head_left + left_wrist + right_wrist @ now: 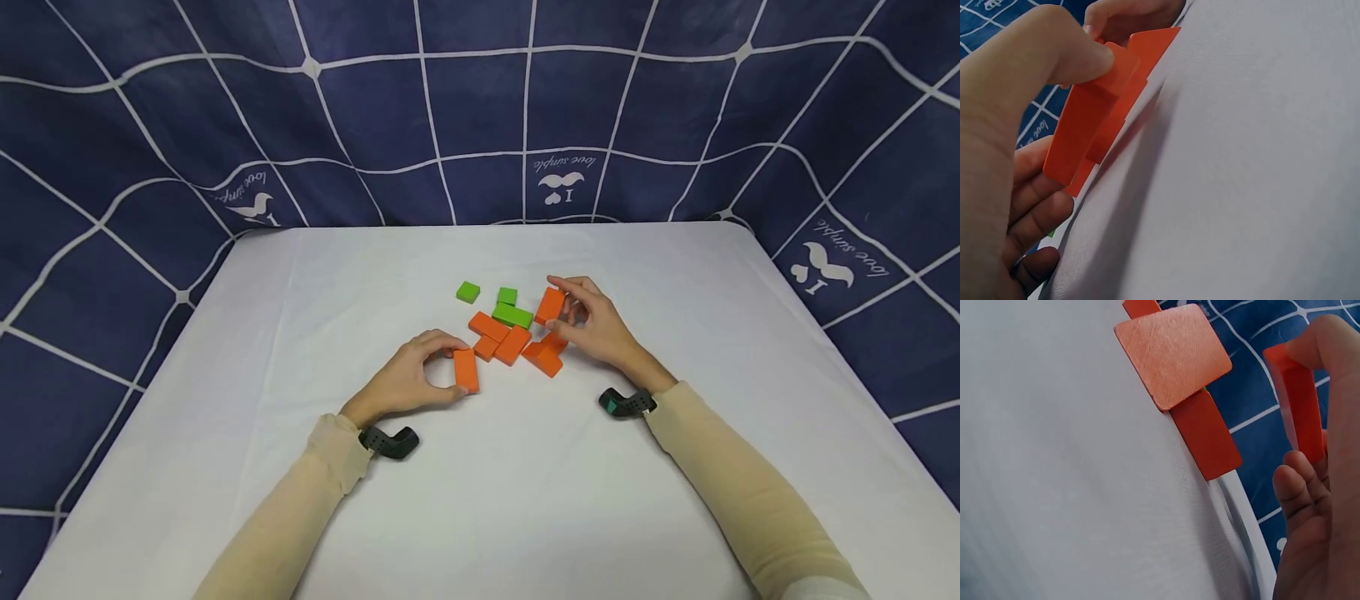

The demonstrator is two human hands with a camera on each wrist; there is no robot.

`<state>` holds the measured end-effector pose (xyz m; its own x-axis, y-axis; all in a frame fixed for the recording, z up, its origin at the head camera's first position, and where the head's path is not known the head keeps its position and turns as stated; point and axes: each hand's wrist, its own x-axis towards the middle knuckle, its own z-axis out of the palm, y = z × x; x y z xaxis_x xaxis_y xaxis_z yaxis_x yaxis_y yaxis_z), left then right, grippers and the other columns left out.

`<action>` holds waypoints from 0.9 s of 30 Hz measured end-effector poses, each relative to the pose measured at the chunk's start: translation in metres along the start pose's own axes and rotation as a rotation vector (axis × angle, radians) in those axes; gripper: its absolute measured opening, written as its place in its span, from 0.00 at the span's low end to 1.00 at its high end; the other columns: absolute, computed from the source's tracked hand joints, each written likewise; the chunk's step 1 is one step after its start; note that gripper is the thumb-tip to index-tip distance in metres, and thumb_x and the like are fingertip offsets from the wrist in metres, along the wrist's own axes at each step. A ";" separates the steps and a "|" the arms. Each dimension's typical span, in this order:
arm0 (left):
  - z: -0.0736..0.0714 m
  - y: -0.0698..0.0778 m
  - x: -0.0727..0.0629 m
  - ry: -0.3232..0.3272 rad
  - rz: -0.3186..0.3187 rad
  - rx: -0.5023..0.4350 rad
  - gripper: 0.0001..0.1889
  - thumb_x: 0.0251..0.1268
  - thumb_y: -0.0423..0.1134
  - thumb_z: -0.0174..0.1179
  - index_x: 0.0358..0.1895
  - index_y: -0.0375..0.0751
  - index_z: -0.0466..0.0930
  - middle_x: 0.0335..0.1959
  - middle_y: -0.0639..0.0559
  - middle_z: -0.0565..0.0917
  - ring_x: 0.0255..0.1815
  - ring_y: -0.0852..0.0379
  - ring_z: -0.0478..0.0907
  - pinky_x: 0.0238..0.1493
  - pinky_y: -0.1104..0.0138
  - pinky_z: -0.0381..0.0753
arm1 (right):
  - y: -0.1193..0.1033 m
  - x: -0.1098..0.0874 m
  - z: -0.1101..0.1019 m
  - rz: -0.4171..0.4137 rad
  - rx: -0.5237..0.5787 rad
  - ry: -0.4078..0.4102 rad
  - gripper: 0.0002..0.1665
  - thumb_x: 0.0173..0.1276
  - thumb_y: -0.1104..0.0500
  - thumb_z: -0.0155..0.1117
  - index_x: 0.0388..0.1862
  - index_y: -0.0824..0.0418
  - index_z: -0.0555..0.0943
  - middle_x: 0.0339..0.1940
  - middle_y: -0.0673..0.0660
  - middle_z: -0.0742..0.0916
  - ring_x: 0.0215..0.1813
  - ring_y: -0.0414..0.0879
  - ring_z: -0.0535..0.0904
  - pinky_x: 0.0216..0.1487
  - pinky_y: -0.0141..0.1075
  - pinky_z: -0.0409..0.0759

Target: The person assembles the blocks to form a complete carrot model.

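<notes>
My left hand [408,375] pinches an orange block [466,371] by its two ends, thumb at the near end and fingers at the far one. In the left wrist view that block [1082,131] is raised over the white cloth, its shadow falling beside it. My right hand [596,325] grips another orange block [551,307] between thumb and fingers; the right wrist view shows this block [1300,403] held above the table. Just below it lie two orange blocks, one of them the nearer block [543,358]. Between the hands sits a cluster of orange blocks [513,345].
A long green block [513,316] lies against the far side of the orange cluster, with a small green block [507,296] behind it. Another small green block [468,292] stands apart to the left. White cloth [525,500] covers the table; a dark blue checked curtain [480,108] hangs behind.
</notes>
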<state>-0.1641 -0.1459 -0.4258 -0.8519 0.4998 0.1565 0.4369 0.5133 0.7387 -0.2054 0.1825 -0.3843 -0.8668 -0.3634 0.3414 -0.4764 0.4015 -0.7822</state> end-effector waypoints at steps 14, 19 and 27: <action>0.001 0.007 -0.002 -0.056 -0.058 0.098 0.30 0.52 0.54 0.77 0.61 0.58 0.81 0.58 0.59 0.79 0.60 0.55 0.73 0.67 0.49 0.72 | 0.004 0.000 0.021 -0.180 0.045 -0.065 0.36 0.56 0.68 0.78 0.65 0.68 0.78 0.57 0.63 0.78 0.31 0.56 0.73 0.33 0.39 0.74; -0.002 0.006 -0.002 -0.056 -0.054 0.106 0.30 0.52 0.54 0.77 0.61 0.59 0.81 0.57 0.60 0.78 0.58 0.56 0.72 0.66 0.50 0.72 | -0.011 -0.006 0.038 -0.222 0.056 -0.150 0.35 0.57 0.63 0.77 0.66 0.62 0.79 0.57 0.56 0.78 0.32 0.48 0.74 0.33 0.34 0.74; 0.000 0.005 -0.002 -0.066 -0.023 0.108 0.29 0.53 0.55 0.76 0.61 0.59 0.81 0.56 0.62 0.79 0.59 0.56 0.72 0.66 0.50 0.71 | -0.025 -0.022 0.063 -0.229 0.070 -0.280 0.34 0.58 0.59 0.74 0.66 0.57 0.79 0.50 0.51 0.77 0.33 0.43 0.74 0.34 0.34 0.75</action>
<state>-0.1602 -0.1446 -0.4225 -0.8428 0.5300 0.0940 0.4490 0.5959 0.6658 -0.1649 0.1273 -0.4050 -0.6600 -0.6574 0.3636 -0.6342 0.2280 -0.7388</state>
